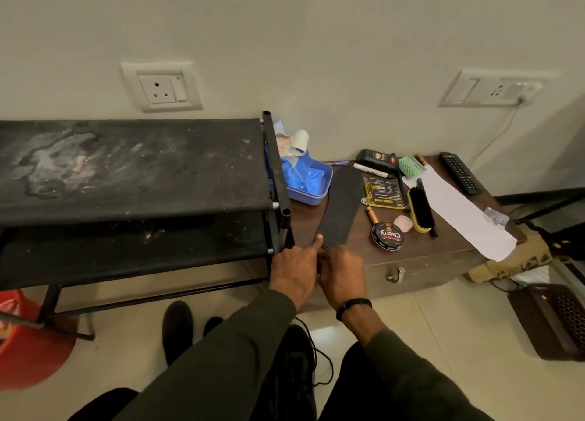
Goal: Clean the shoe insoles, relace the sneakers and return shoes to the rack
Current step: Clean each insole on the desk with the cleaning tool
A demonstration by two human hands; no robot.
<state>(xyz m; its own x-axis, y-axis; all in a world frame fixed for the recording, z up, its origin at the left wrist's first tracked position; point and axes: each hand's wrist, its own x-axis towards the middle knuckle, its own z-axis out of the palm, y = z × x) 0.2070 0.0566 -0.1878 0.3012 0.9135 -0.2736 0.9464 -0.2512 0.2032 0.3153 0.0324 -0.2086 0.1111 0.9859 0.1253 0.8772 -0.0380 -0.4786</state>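
Both hands, left hand (pixel 296 270) and right hand (pixel 342 273), pinch the near end of the insole (pixel 340 205); looks thin and floppy, so I'd support it mid-length.

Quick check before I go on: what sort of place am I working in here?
Most likely a room in a home, at a shoe-care corner: a black shoe rack against a wall with sockets, a low wooden trunk holding a polish tin and brush, and a TV remote.
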